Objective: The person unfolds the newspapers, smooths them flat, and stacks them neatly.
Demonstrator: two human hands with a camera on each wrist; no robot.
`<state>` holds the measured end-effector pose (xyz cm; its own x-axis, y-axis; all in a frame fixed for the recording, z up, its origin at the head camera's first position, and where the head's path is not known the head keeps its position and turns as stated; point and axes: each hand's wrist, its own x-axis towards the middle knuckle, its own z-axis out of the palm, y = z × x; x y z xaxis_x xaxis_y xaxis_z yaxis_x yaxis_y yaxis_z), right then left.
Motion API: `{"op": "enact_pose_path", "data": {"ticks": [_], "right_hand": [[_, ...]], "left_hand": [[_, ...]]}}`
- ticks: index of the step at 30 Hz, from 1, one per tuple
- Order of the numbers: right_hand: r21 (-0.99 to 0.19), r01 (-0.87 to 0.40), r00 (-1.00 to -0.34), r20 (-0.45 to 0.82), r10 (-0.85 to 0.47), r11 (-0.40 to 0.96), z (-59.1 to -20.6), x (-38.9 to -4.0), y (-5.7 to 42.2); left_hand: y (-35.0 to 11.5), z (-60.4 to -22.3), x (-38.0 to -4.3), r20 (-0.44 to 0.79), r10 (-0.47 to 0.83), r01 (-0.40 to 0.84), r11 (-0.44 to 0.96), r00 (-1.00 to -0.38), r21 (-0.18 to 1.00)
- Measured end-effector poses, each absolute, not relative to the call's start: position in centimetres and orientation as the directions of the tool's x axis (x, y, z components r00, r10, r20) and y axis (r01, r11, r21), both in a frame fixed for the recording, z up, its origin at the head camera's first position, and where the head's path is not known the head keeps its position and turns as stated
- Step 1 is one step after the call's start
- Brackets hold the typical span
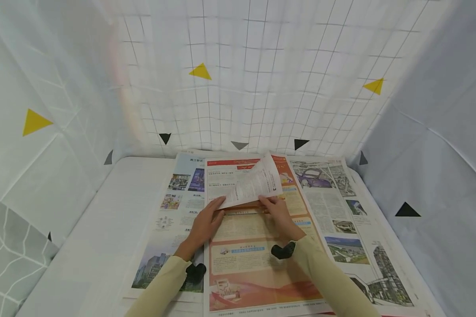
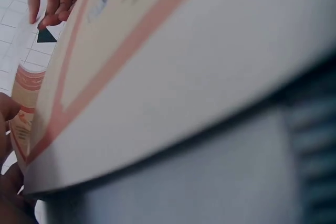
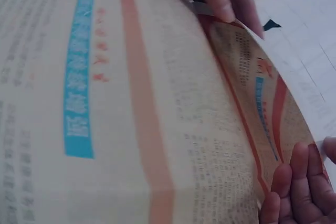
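Note:
A newspaper sheet with orange panels (image 1: 242,253) lies in the middle of the table, its far part folded over into a pale triangular flap (image 1: 255,182). My left hand (image 1: 207,225) pinches the left end of the flap's near edge. At the right end, my right hand (image 1: 280,216) holds the same edge, thumb above and fingers beneath. In the left wrist view the raised page (image 2: 157,103) hides much of the work, with left fingers (image 2: 6,108) at the frame's side. The right wrist view shows right fingers (image 3: 299,182) bent against the paper's orange underside (image 3: 262,98).
More newspapers lie underneath, showing at the left (image 1: 182,211) and the right (image 1: 333,229). Bare white table (image 1: 99,229) shows to the left. White gridded sheeting (image 1: 254,88) with yellow and black triangles rises behind, and plain sheeting (image 1: 432,145) stands at the right.

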<state>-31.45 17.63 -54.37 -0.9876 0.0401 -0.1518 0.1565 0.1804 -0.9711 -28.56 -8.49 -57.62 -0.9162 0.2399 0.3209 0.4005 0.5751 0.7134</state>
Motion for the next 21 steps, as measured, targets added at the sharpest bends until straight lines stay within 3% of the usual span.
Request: {"op": "enact_pose_path", "data": {"ticks": [4, 12, 21], "right_hand": [[-0.973, 0.202, -0.979, -0.198, 0.043, 0.111, -54.3, -31.5, 17.9], [-0.980, 0.171, -0.985, -0.166, 0.054, 0.103, -54.5, -31.5, 18.3], [-0.969, 0.231, -0.972, -0.226, 0.065, 0.088, -54.4, -31.4, 20.1]], "left_hand": [[-8.7, -57.7, -28.7, 0.295, 0.248, 0.385, 0.572, -0.923, 0.724], [-9.7, -57.1, -29.2, 0.174, 0.277, 0.312, 0.602, -0.945, 0.735], [-10.8, -56.4, -29.9, 0.124, 0.363, 0.345, 0.646, -0.924, 0.681]]}}
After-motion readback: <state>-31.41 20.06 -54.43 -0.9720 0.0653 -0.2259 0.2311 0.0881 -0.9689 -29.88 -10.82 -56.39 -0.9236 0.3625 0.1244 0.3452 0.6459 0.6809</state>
